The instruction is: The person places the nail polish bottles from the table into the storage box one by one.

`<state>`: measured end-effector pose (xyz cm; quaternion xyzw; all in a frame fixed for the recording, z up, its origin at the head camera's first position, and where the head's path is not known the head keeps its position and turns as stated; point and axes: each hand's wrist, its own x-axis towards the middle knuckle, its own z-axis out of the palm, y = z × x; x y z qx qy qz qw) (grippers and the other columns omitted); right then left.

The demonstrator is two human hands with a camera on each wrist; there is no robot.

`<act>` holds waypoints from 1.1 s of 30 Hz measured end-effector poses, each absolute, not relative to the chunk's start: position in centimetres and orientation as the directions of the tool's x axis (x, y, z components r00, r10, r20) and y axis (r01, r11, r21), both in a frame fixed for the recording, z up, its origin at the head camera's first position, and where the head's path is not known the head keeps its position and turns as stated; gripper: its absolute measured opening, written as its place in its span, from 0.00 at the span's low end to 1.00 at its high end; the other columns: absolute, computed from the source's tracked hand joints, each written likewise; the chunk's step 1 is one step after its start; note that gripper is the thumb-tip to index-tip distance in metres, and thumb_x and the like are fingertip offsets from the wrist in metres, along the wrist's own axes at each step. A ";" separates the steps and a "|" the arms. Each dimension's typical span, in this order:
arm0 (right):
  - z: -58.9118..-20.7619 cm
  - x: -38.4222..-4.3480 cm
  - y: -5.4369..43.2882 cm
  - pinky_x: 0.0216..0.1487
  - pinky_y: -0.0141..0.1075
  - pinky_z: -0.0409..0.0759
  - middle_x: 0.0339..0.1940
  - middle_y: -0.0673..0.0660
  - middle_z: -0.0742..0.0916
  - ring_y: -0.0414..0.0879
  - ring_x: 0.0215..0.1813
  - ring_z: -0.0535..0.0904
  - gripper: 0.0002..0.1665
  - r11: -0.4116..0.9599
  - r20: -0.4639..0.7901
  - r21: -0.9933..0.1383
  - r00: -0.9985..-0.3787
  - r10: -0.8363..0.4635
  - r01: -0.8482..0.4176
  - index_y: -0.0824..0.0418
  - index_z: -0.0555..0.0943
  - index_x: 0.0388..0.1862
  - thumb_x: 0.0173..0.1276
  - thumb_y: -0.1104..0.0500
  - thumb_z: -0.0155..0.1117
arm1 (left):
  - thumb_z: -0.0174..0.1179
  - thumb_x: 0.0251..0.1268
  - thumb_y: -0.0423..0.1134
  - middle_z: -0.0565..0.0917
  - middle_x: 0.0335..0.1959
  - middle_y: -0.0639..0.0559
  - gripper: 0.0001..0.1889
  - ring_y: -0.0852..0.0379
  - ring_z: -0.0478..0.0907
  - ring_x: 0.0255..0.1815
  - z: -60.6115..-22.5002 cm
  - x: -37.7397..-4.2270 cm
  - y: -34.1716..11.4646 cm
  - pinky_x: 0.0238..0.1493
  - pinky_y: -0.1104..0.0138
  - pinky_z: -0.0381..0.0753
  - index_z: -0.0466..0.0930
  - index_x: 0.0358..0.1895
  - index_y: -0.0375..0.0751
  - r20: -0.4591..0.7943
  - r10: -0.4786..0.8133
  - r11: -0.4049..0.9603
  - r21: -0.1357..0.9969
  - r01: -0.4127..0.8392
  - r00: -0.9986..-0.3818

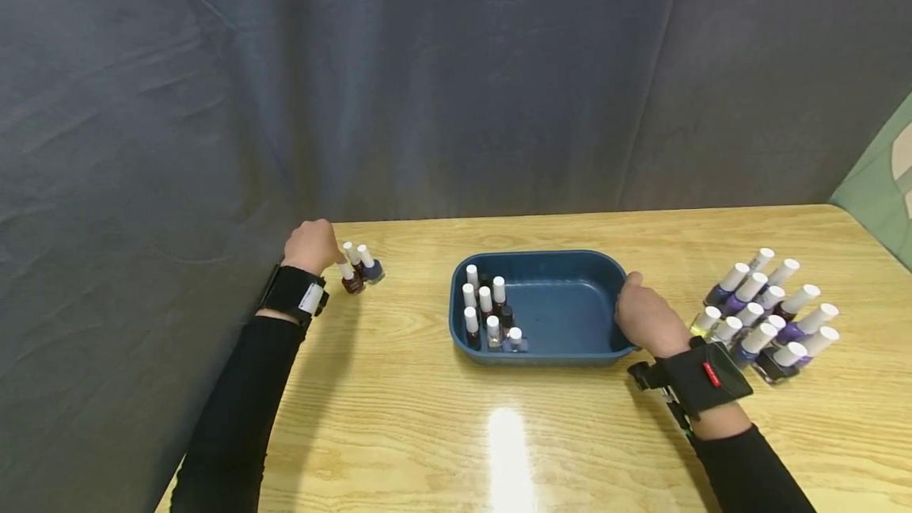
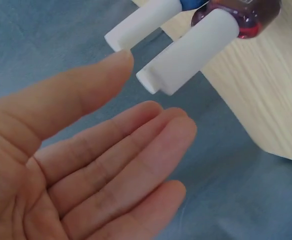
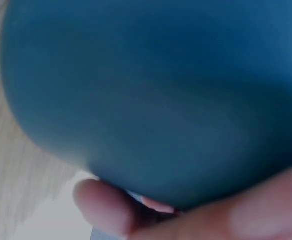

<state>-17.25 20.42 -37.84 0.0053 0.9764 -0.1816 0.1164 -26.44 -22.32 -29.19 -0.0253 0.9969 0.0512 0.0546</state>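
Note:
My left hand (image 1: 311, 247) is beside a small group of nail polish bottles at the table's far left. Nearest to it stands a red nail polish bottle (image 1: 352, 284), with a blue nail polish bottle (image 1: 374, 270) and a dark one behind. In the left wrist view the fingers are extended and the thumb lies close to a white cap (image 2: 151, 22); nothing is gripped. My right hand (image 1: 647, 319) holds the right end of a blue tray (image 1: 570, 358), thumb and fingers on either side of its rim. Several white-capped bottles (image 1: 485, 301) stand in the tray's left part.
Many more nail polish bottles (image 1: 773, 307), purple, yellow and dark, cluster right of the tray, close to my right wrist. A grey cloth (image 1: 463, 85) hangs along the back and left of the wooden table (image 1: 399, 418).

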 end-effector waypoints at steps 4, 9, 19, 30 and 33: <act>-37.8 -17.1 20.4 0.25 0.41 0.73 0.24 0.70 0.79 0.52 0.24 0.76 0.27 0.932 -0.208 -0.360 -0.977 -0.047 0.032 0.89 0.47 0.57 0.66 0.69 0.36 | 0.65 0.52 0.38 0.81 0.37 0.32 0.13 0.37 0.78 0.37 -29.6 -26.7 -22.5 0.38 0.50 0.78 0.80 0.34 0.28 -0.123 -0.038 0.993 0.105 -0.051 -0.992; -37.7 -17.0 20.2 0.25 0.41 0.72 0.24 0.70 0.79 0.52 0.24 0.76 0.27 0.933 -0.212 -0.358 -0.976 -0.050 0.030 0.89 0.47 0.57 0.66 0.69 0.37 | 0.66 0.48 0.37 0.82 0.32 0.35 0.10 0.38 0.78 0.36 -30.3 -27.0 -22.8 0.42 0.51 0.77 0.80 0.25 0.30 -0.079 0.004 0.998 0.068 -0.001 -0.997; -37.6 -17.2 20.1 0.25 0.40 0.72 0.27 0.71 0.78 0.52 0.26 0.76 0.27 0.931 -0.263 -0.357 -0.964 -0.023 0.076 0.87 0.48 0.56 0.67 0.67 0.38 | 0.65 0.46 0.34 0.80 0.22 0.43 0.07 0.45 0.76 0.27 -30.8 -27.2 -23.0 0.33 0.57 0.75 0.79 0.20 0.33 -0.067 0.000 0.998 0.070 -0.005 -0.998; -37.7 -17.2 20.1 0.25 0.40 0.72 0.28 0.71 0.79 0.52 0.26 0.76 0.27 0.930 -0.279 -0.355 -0.960 -0.012 0.091 0.86 0.47 0.57 0.68 0.67 0.37 | 0.62 0.47 0.29 0.80 0.14 0.47 0.08 0.52 0.75 0.19 -28.9 -25.6 -22.0 0.27 0.63 0.72 0.82 0.15 0.36 -0.066 0.187 0.976 0.126 0.177 -0.980; -37.7 -17.2 20.1 0.25 0.39 0.72 0.27 0.71 0.79 0.52 0.26 0.76 0.28 0.932 -0.274 -0.353 -0.962 -0.017 0.084 0.87 0.46 0.58 0.67 0.67 0.38 | 0.64 0.48 0.30 0.83 0.20 0.47 0.04 0.52 0.76 0.22 -27.9 -25.0 -21.0 0.27 0.63 0.74 0.84 0.20 0.37 -0.050 0.197 0.972 0.143 0.188 -0.979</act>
